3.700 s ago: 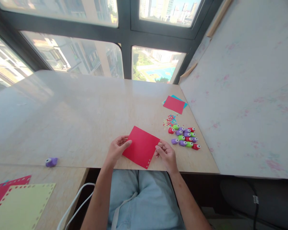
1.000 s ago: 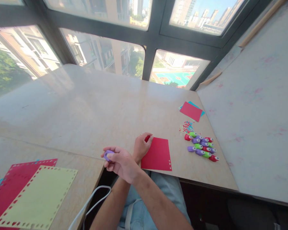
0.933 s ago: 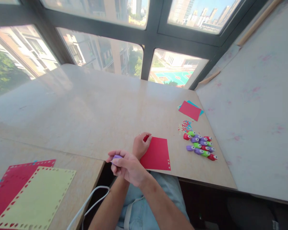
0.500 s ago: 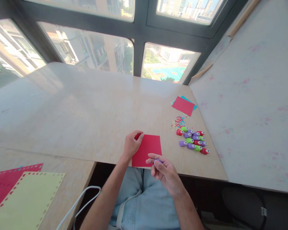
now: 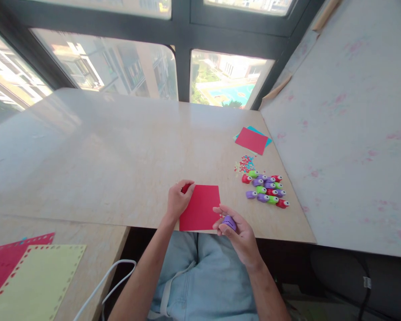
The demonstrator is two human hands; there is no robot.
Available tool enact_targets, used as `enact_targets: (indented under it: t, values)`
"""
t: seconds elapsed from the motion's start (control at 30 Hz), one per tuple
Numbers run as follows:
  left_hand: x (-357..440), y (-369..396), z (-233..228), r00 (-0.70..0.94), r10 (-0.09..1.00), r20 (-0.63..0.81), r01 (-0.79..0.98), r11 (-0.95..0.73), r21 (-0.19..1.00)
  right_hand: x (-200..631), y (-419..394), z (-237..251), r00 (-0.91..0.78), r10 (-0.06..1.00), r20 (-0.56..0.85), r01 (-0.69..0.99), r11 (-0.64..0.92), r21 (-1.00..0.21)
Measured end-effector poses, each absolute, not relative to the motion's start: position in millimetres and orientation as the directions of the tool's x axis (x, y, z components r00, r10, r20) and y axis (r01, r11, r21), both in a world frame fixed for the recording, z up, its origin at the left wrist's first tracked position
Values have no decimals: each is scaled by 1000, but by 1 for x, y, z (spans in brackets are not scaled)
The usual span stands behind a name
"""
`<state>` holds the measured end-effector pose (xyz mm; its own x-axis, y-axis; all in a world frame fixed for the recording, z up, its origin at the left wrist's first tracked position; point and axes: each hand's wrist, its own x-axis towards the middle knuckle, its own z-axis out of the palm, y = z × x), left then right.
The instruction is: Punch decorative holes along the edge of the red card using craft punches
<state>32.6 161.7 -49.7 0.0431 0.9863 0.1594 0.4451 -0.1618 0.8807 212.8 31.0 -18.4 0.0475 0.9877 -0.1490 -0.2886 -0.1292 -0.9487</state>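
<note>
The right hand (image 5: 238, 229) holds a small purple punch (image 5: 229, 221) in a fingertip grip at the near table (image 5: 103, 156) edge; its fingers hide most of the punch. Just beside it lies a plain red paper sheet (image 5: 200, 207), its near edge at the table's rim. The left hand (image 5: 177, 199) presses the sheet's far left corner, fingers curled, covering that corner. Farther right sits a cluster of small punches (image 5: 265, 191), individually hard to make out.

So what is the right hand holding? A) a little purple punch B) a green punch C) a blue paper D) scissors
A: the right hand holds a little purple punch at the edge of the red paper, while the left hand pins the paper's far corner.
</note>
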Motion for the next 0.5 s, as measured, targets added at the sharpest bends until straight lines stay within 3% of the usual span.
enact_targets:
  t: [0.5]
  values:
    - [33,161,-48,47,987,156,465,-160,871,213,19,-10,-12,998,55,-254,50,-966]
